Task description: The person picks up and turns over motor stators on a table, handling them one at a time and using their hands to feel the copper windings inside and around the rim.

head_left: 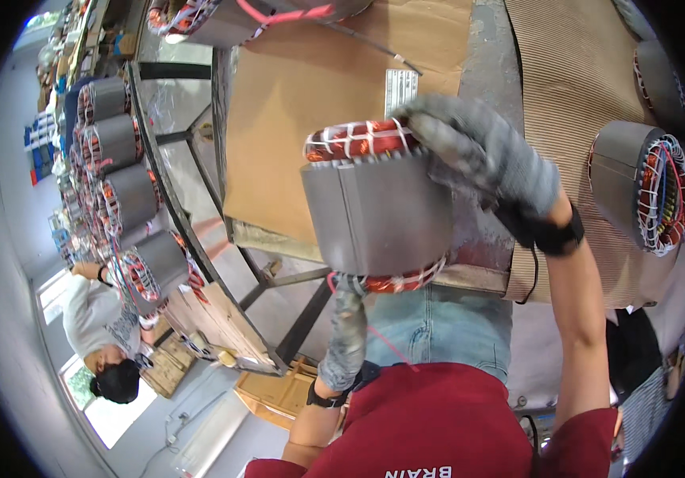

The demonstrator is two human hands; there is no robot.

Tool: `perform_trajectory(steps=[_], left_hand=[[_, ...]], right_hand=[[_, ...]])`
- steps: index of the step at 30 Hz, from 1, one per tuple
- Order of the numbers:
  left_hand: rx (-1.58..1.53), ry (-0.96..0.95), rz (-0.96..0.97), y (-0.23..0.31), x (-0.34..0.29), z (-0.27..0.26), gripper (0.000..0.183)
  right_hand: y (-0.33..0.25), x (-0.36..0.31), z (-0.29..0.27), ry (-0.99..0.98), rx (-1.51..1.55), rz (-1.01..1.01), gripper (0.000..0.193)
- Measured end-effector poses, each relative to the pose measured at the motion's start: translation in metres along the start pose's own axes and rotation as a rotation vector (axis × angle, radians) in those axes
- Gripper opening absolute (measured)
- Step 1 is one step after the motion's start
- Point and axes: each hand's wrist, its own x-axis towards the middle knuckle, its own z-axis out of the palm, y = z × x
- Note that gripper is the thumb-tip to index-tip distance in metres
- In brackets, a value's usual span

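Observation:
A grey motor stator (374, 215) is held upright in front of my body, at the near edge of the worktable. Orange-red copper windings laced with white cord bulge from its top and bottom ends. My right hand (482, 151), in a worn grey glove, is closed over the upper winding at its right side. From below, my left hand (347, 323), also gloved, grips the lower end near the left; its fingertips are partly hidden by the stator. A thin pink-red lead hangs beside my left hand.
Brown cardboard (294, 103) covers the table, with a white printed label (400, 92) on it. Another stator (625, 179) rests on corrugated cardboard (565, 88) at right. Several stators (155, 267) line a bench at left, where a co-worker (103, 319) works.

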Motion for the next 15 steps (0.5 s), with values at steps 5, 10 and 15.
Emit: perform_trajectory(steps=[5, 10, 15], left_hand=[[0.005, -0.117, 0.033, 0.056, 0.031, 0.008, 0.105], [-0.035, -0.231, -0.079, 0.022, 0.016, -0.024, 0.099], [0.297, -0.234, -0.307, 0.017, 0.016, -0.040, 0.089]], right_hand=[[-0.038, -0.065, 0.008, 0.150, -0.053, 0.345, 0.026], [-0.043, -0.100, 0.039, 0.636, 0.020, 0.683, 0.028], [-0.020, -0.100, 0.042, 0.524, -0.019, 0.661, 0.026]])
